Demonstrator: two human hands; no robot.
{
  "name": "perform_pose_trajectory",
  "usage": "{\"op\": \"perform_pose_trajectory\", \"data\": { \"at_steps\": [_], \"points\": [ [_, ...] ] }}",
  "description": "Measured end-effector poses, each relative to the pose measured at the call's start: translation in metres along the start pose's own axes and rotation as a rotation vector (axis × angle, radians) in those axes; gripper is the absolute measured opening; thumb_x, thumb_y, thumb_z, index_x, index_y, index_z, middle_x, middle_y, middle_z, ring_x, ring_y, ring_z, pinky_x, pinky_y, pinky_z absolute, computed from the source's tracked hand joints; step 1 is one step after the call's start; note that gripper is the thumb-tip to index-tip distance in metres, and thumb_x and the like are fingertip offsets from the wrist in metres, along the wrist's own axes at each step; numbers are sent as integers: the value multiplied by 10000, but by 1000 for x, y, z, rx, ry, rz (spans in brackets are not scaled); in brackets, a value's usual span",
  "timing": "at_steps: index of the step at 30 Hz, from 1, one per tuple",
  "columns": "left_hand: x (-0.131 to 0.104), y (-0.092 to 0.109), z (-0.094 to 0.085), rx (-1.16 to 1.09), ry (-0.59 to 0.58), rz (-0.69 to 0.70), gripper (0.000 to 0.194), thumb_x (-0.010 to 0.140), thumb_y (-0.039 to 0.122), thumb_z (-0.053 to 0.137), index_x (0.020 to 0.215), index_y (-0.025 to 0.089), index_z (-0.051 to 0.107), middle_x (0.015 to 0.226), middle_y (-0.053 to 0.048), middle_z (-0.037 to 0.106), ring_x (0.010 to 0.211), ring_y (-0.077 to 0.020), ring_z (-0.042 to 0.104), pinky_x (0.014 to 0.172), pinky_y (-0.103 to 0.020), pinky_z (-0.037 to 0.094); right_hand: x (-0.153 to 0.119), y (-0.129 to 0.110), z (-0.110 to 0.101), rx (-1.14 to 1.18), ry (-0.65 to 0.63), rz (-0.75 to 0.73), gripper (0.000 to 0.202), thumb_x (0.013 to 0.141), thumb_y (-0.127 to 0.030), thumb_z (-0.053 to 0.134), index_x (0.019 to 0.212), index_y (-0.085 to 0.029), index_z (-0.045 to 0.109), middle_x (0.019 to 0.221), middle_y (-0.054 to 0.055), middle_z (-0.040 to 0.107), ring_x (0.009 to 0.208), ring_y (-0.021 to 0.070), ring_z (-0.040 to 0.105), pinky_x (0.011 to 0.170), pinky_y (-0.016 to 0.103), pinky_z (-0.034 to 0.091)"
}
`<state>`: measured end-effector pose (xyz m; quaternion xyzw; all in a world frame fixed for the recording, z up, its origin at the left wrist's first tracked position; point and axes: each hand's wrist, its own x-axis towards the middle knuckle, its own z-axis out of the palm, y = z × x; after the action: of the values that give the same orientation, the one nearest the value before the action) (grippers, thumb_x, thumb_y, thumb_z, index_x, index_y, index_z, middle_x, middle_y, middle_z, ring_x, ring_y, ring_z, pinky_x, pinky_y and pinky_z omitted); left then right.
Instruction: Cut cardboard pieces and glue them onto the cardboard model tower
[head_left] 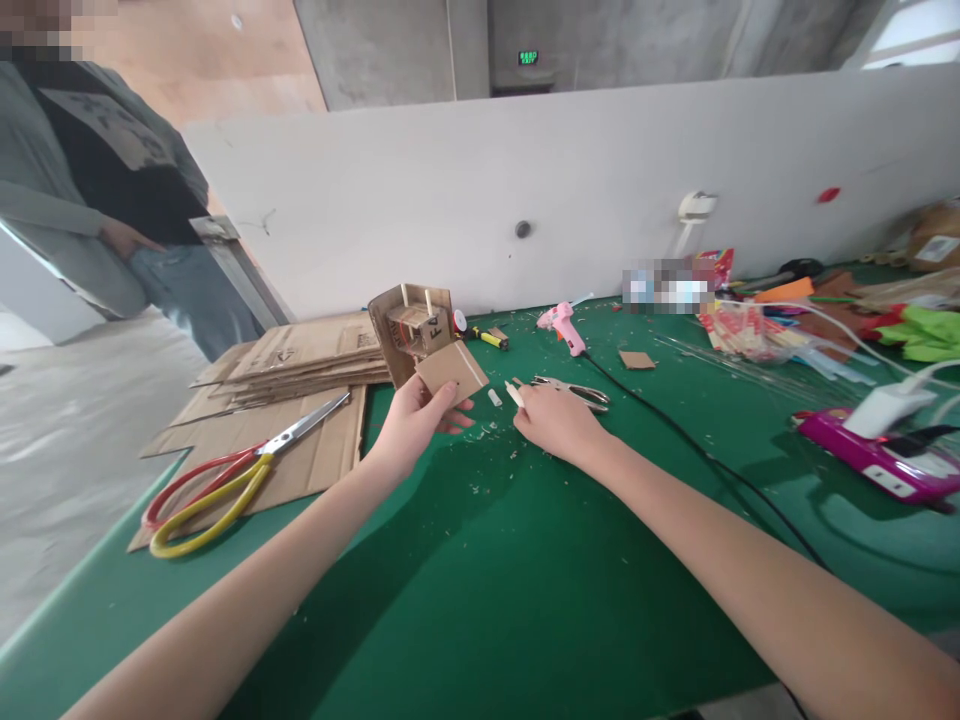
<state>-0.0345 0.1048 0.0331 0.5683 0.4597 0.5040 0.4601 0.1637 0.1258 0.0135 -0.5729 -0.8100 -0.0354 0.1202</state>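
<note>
My left hand grips a small square of cardboard between thumb and fingers; a white strip runs along its right side. My right hand is closed around a short white pen-like stick, its narrow end toward the cardboard; its exact kind is unclear. On the green table between the hands lies a small whitish cylinder. Metal pliers lie just behind my right hand, partly hidden by it. Behind the held cardboard stands a cardboard structure with wooden sticks.
Red-and-yellow-handled scissors rest on cardboard sheets at left. A pink glue gun, its black cord, a yellow cutter and a cardboard scrap lie behind. A purple power strip is at right. A person stands left.
</note>
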Motion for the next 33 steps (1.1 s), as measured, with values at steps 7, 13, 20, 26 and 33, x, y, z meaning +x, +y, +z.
{"op": "perform_pose_trajectory", "data": {
  "at_steps": [7,13,20,26,33],
  "points": [
    [6,-11,-1,31,97,21,262,840,195,474,1069,182,348,769,-18,658,635,-182,701,530,-298,561,-8,-5,-13,330,378,-144,310,926,-230,344,1121,-146,569,704,43,652,548,154,543,519,274,333],
    [8,-17,-2,86,86,85,201,878,233,478,1004,203,325,809,-14,656,661,-163,709,610,-317,585,-15,-18,-9,256,345,-390,372,972,-289,294,1153,-136,580,799,64,682,585,142,540,516,277,300],
    [8,-25,-3,169,30,157,210,881,273,509,965,225,323,846,-24,667,723,-190,720,636,-326,590,-17,-19,-5,237,316,-390,354,963,-269,303,1121,-143,594,804,72,692,599,148,556,515,284,281],
    [5,-24,-1,225,3,169,197,892,291,488,923,233,302,884,-53,683,734,-203,722,626,-326,584,-17,-21,-7,223,291,-375,350,954,-266,298,1094,-141,594,794,73,689,582,147,548,507,286,265],
    [1,-24,-1,327,5,220,176,902,315,468,892,236,311,912,-67,689,737,-193,715,629,-304,570,-19,-25,-11,186,237,-338,341,952,-267,285,986,-144,602,693,61,648,515,143,507,481,284,220]
  ]
}}
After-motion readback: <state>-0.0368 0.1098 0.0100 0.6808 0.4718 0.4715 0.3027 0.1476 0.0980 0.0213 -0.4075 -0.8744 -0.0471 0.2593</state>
